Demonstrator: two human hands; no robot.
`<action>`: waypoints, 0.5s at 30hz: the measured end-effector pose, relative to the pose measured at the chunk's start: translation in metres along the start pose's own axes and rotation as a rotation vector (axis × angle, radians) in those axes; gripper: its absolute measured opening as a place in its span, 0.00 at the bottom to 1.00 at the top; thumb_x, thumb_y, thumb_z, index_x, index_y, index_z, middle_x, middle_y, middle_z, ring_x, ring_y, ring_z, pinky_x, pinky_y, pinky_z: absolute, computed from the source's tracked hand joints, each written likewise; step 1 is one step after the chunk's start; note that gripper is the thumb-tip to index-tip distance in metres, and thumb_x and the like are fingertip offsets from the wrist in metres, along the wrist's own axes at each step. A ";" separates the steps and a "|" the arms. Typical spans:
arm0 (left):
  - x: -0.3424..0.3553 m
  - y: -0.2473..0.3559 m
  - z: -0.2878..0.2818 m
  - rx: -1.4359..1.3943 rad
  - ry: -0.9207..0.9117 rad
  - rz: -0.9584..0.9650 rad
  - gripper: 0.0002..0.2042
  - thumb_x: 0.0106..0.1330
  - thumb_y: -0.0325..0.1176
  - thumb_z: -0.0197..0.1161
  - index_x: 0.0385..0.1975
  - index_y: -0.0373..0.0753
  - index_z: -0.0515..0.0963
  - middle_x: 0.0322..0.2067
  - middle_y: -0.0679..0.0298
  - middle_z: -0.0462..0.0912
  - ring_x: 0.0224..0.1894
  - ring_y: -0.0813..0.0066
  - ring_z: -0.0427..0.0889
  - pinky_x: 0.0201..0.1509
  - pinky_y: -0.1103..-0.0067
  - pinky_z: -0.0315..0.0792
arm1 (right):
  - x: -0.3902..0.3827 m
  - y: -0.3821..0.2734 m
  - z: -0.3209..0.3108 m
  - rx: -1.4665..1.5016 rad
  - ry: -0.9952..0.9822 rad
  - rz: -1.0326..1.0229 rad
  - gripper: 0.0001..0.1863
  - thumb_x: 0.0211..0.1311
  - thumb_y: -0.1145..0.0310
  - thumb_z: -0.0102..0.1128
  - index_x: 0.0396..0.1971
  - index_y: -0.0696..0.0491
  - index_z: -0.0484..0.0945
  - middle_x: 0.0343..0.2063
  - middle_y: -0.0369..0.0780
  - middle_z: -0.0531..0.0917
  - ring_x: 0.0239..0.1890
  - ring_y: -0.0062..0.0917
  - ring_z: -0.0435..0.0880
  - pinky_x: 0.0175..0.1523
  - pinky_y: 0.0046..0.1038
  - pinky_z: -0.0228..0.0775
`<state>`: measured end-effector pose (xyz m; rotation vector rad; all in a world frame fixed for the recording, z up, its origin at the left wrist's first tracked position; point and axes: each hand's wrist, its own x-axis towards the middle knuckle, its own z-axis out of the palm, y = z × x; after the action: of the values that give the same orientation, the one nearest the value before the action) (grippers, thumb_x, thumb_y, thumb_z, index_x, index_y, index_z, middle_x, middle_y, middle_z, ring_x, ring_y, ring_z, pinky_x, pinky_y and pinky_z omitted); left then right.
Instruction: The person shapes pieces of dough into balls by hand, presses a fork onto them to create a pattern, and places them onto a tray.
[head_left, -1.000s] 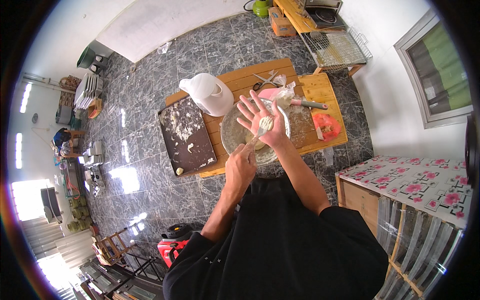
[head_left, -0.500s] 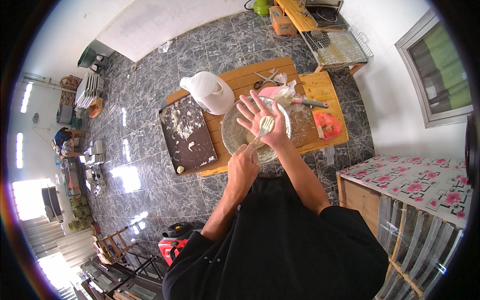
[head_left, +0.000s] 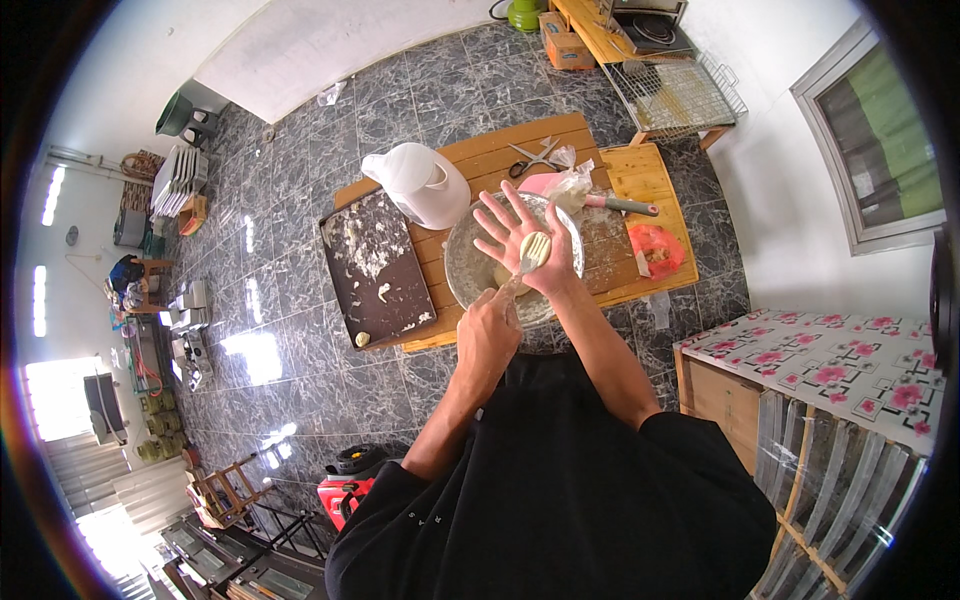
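Observation:
My left hand (head_left: 488, 330) is closed around the handle of a fork (head_left: 517, 281). The fork's tines lie against a small pale piece of dough (head_left: 537, 246), whose surface shows pressed ridges. That dough rests on the palm of my right hand (head_left: 548, 268), which is turned up with its fingers spread apart. Both hands are over a wide metal bowl (head_left: 455, 272) dusted with flour. More dough is partly visible in the bowl, mostly hidden by my hands. Left of the bowl lies a dark baking tray (head_left: 375, 300) with flour smears and a small dough lump (head_left: 362, 339) at its near corner.
On the wooden table (head_left: 490, 145) stand a white plastic jug (head_left: 425, 185), scissors (head_left: 533, 160), a clear plastic bag (head_left: 572, 187), a grey-handled tool (head_left: 630, 206) and a red plastic bag (head_left: 657, 250). A cabinet with a flowered top (head_left: 820, 360) is at the right.
Almost nothing differs. The fork's tines have shifted very slightly over the dough, while both hands stay in nearly the same place.

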<state>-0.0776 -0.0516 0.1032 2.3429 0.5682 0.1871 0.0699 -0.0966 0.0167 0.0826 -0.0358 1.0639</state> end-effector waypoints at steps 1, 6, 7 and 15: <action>0.000 0.001 0.000 0.005 -0.001 -0.003 0.19 0.60 0.23 0.52 0.51 0.40 0.78 0.31 0.46 0.79 0.34 0.46 0.79 0.38 0.63 0.72 | 0.000 0.000 0.000 -0.003 0.001 0.002 0.37 0.69 0.38 0.28 0.71 0.42 0.51 0.72 0.42 0.50 0.74 0.38 0.43 0.73 0.52 0.33; 0.001 -0.003 0.003 0.024 -0.010 -0.011 0.18 0.60 0.24 0.52 0.50 0.40 0.78 0.31 0.46 0.79 0.34 0.46 0.79 0.38 0.62 0.72 | 0.001 0.000 -0.002 0.001 -0.005 0.007 0.37 0.69 0.37 0.30 0.71 0.42 0.50 0.72 0.42 0.49 0.74 0.38 0.42 0.73 0.52 0.33; 0.001 -0.004 0.004 0.032 -0.009 -0.008 0.18 0.60 0.24 0.52 0.50 0.40 0.78 0.31 0.46 0.79 0.34 0.46 0.79 0.38 0.62 0.72 | 0.001 0.000 -0.002 0.006 -0.006 0.008 0.37 0.68 0.37 0.31 0.71 0.42 0.50 0.72 0.41 0.48 0.74 0.38 0.42 0.73 0.53 0.33; 0.004 -0.007 0.005 0.041 -0.009 -0.009 0.18 0.60 0.24 0.52 0.50 0.40 0.79 0.30 0.46 0.79 0.34 0.46 0.79 0.38 0.62 0.73 | 0.003 -0.002 -0.002 -0.025 -0.018 0.022 0.38 0.67 0.36 0.33 0.72 0.40 0.49 0.73 0.41 0.48 0.75 0.37 0.41 0.73 0.53 0.32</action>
<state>-0.0747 -0.0488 0.0947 2.3790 0.5837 0.1623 0.0732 -0.0954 0.0147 0.0696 -0.0667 1.0848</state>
